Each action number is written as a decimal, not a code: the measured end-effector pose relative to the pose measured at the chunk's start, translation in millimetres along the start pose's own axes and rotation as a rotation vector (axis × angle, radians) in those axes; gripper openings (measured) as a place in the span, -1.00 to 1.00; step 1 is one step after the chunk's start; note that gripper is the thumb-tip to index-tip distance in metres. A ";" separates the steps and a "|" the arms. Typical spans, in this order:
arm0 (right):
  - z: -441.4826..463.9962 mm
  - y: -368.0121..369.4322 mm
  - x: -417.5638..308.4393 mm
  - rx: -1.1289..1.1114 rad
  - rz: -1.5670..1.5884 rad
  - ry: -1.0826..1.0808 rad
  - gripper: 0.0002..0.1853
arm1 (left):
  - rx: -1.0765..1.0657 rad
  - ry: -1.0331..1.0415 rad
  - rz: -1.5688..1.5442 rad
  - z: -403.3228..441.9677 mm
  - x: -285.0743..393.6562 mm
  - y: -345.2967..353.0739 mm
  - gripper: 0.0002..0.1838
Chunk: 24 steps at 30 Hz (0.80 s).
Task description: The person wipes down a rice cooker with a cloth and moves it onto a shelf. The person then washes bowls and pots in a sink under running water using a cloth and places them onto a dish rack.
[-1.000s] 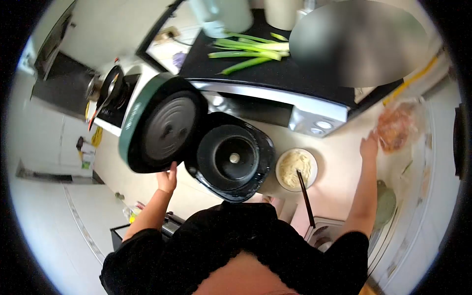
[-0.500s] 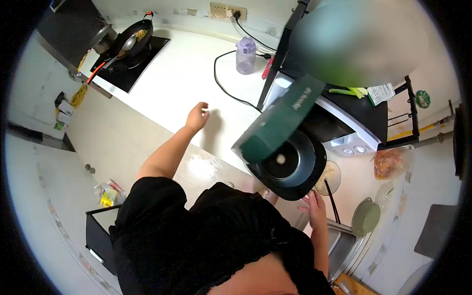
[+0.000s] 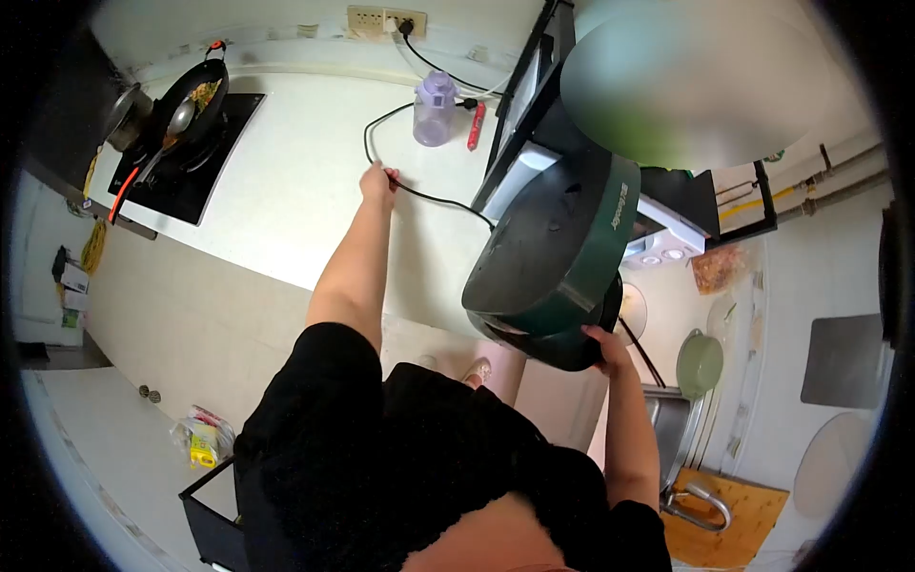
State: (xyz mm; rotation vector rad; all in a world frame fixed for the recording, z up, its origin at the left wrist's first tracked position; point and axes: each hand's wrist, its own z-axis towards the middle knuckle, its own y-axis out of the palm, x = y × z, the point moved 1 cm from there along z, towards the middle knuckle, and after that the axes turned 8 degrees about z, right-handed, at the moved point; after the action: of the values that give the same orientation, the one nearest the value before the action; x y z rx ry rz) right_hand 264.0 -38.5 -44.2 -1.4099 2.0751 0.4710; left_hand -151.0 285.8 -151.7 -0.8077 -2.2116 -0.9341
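Note:
A dark green and black rice cooker (image 3: 548,257) stands tilted at the counter's front edge, its lid down with a narrow gap at the front. My right hand (image 3: 608,351) grips its near right edge, thumb on top and the other fingers partly hidden. To the left, my left hand (image 3: 378,183) is closed on a black power cord (image 3: 434,199), which runs behind the cooker on one side and back to the wall side on the other. A purple plastic bottle (image 3: 435,116) stands just beyond that hand, and a red packet (image 3: 476,127) lies beside it.
A wok (image 3: 203,95) with food and a ladle sits on the black hob (image 3: 214,157) at far left. Behind the cooker is a black rack (image 3: 519,124) with a white appliance (image 3: 672,238). At right are a plate (image 3: 631,310), chopsticks (image 3: 641,353), a green basin (image 3: 700,364) and a sink (image 3: 664,424).
The cooker's lid has swung down over its open cavity. My left hand has reached farther back and taken hold of the cord. My right hand has closed on the cooker's edge.

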 end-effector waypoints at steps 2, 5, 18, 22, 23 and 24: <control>-9.1 7.3 -4.7 0.063 0.055 -0.048 -0.64 | -0.153 0.071 -0.095 -28.9 20.5 -3.9 -0.76; -10.2 11.5 -2.9 0.108 0.030 -0.093 -0.64 | -0.308 0.039 -0.292 -66.2 48.1 -12.4 -0.80; -82.7 18.1 35.2 0.106 0.136 -0.241 -0.50 | -0.838 0.668 -0.091 -228.1 170.4 4.2 -0.62; -103.3 15.6 55.0 0.019 0.369 -0.173 -0.55 | -1.183 0.974 0.051 -307.1 212.7 41.1 -0.71; -112.3 13.4 52.9 0.004 0.467 -0.164 -0.55 | -1.242 1.017 0.088 -322.9 221.4 52.9 -0.72; -123.8 8.0 48.1 -0.002 0.547 -0.175 -0.56 | -1.288 1.035 0.119 -335.8 230.2 64.9 -0.72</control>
State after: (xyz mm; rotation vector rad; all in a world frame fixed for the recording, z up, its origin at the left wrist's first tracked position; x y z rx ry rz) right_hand 210.7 -142.1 20.0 -0.7498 2.2952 0.7813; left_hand -155.0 132.7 231.1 -0.6475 -0.5174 -2.0936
